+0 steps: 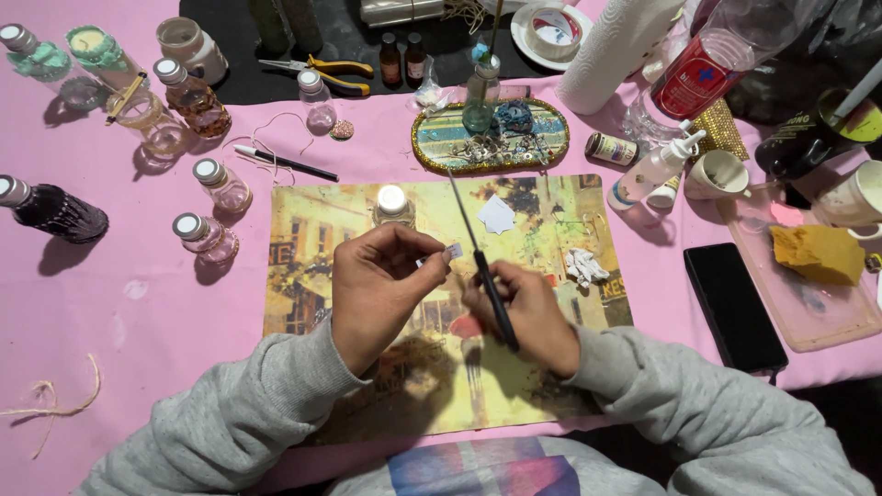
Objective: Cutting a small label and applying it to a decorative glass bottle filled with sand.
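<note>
My left hand (381,280) pinches a tiny pale square piece (453,250) between thumb and fingertips over a yellowish picture mat (322,230). My right hand (524,312) grips a thin black-handled tool (482,266) whose metal tip slants up and away, just right of the small piece. Behind my left hand a small glass bottle with a white cap (392,204) stands on the mat. A white paper scrap (497,215) and a crumpled white bit (583,266) lie on the mat to the right.
Several small capped bottles (207,234) stand at the left on the pink cloth (138,312). An oval tray (551,147) holding trinkets sits behind the mat, with pliers (331,73), a paper roll (611,50), cups (717,174), a black phone (735,308) and a sponge (818,253) around.
</note>
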